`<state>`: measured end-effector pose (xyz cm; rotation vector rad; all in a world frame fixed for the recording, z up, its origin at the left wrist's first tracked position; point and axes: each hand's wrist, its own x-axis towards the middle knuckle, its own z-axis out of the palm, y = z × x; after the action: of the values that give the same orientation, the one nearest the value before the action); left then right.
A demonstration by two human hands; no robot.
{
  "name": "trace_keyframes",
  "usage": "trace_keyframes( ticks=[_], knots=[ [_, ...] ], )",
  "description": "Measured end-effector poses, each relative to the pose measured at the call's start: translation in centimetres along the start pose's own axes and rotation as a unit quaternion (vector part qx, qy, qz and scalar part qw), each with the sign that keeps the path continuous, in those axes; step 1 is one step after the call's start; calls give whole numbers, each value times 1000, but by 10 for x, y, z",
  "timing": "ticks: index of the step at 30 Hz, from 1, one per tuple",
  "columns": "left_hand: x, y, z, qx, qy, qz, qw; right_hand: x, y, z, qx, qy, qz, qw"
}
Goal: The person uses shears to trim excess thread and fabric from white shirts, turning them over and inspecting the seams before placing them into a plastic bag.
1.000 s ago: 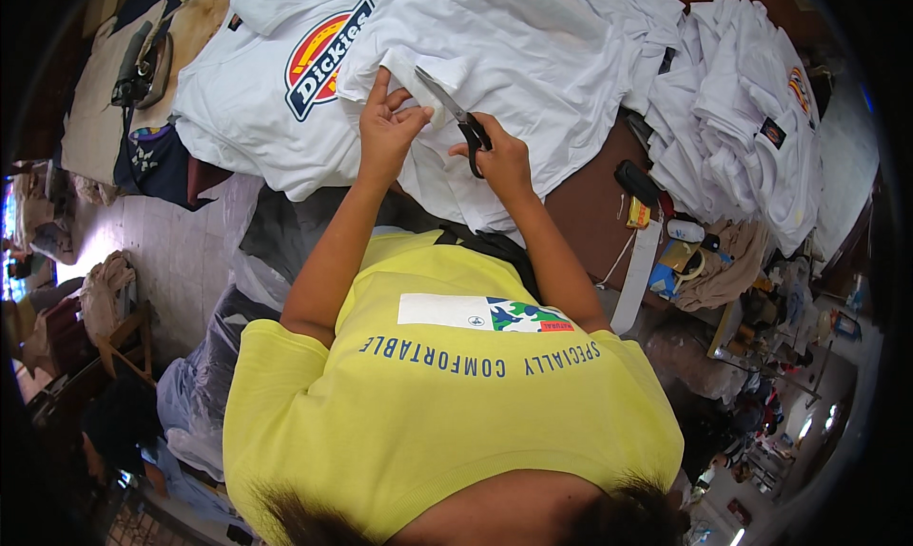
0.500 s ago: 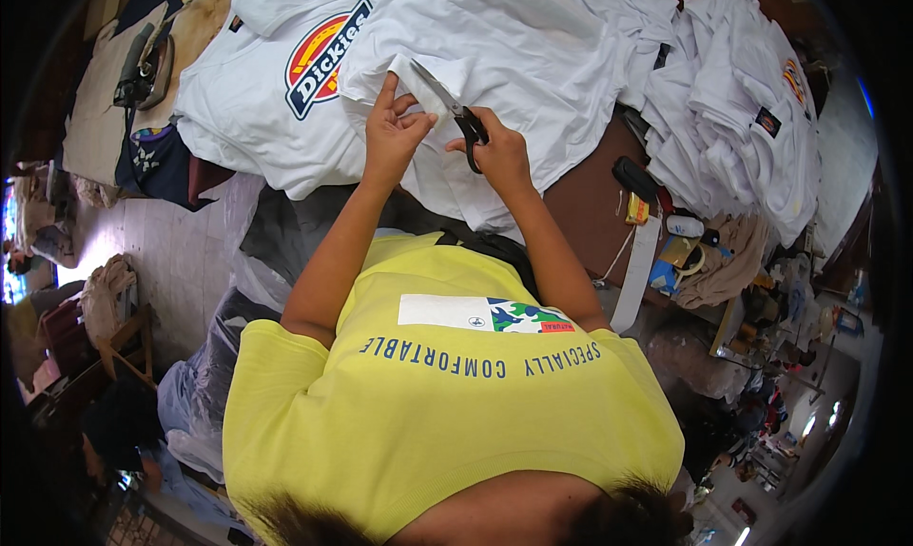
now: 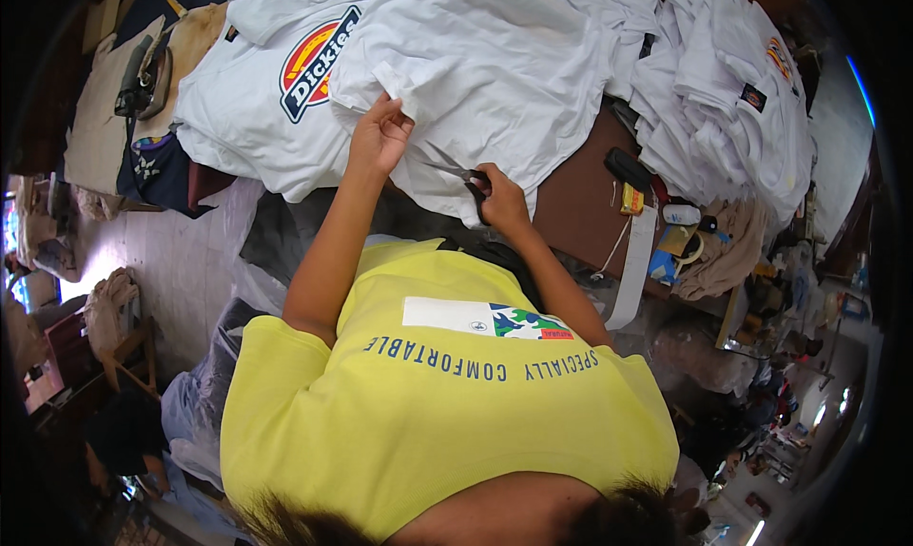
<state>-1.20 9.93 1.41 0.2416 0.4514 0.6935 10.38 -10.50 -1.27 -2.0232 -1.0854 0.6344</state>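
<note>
A white T-shirt (image 3: pixel 504 70) lies spread and wrinkled on the table in front of me. Thumb and fingertips of my left hand (image 3: pixel 382 139) are pinched on a small white fabric flap (image 3: pixel 392 82) at its left part; whether the flap belongs to the shirt I cannot tell. My right hand (image 3: pixel 502 200) grips a pair of scissors (image 3: pixel 455 171) by the black handles, low over the shirt's near edge. Their blades point left, toward my left wrist, apart from the flap. Beside the left hand is another white T-shirt (image 3: pixel 247 99) with a large red, yellow and blue print.
Folded white shirts (image 3: pixel 709 99) are piled at the right. Near them on the brown table (image 3: pixel 575 189) sit a black case (image 3: pixel 628 168), a yellow box (image 3: pixel 632 200) and a tape roll (image 3: pixel 689 248). An iron (image 3: pixel 143 80) stands at the far left on beige cloth.
My left hand has come down slightly, and its spread fingers have closed on the white flap. The right hand has lowered with the scissors, their blades swinging from up-left to nearly level leftward.
</note>
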Motion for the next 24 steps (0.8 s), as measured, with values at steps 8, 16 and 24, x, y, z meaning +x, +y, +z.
trace_keyframes(
  ticks=[8, 16, 24],
  knots=[
    [13, -9, -5, -79, -6, -26, 996, -50, -29, -129, 584, 183, -28, 791],
    [5, -6, 29, 177, 104, 333, 920, -108, -14, -219, 443, 354, -185, 803],
    [28, 91, 75, 696, -32, 615, 369, -134, 29, -202, 474, 394, -87, 782]
  ],
)
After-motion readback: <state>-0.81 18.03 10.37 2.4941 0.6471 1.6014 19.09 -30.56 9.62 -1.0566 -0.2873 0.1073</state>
